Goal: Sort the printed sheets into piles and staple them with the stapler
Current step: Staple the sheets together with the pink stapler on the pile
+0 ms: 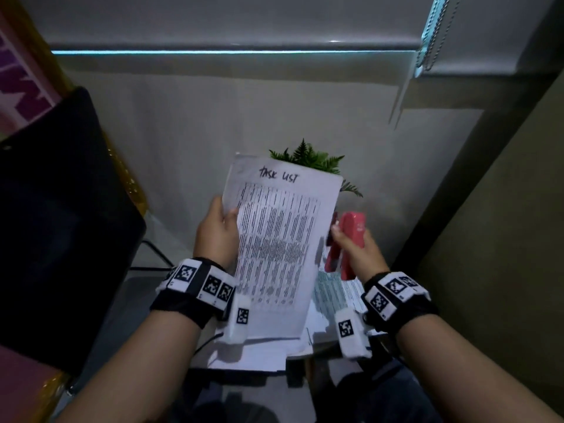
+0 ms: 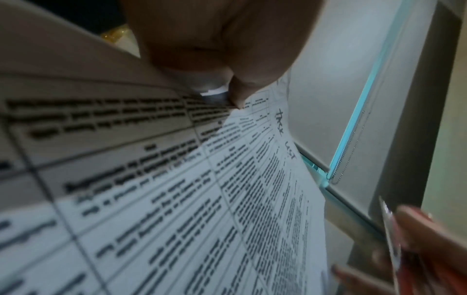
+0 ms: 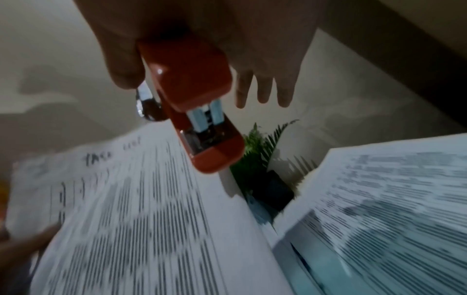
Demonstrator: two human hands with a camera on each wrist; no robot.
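Fingers (image 1: pixel 227 218) against dim grey wall (image 1: pixel 198 132)

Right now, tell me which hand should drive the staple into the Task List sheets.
Right. The right hand already grips the red stapler, its mouth beside the sheets' right edge. The left hand pinches the Task List sheets at their left edge and should just steady them.
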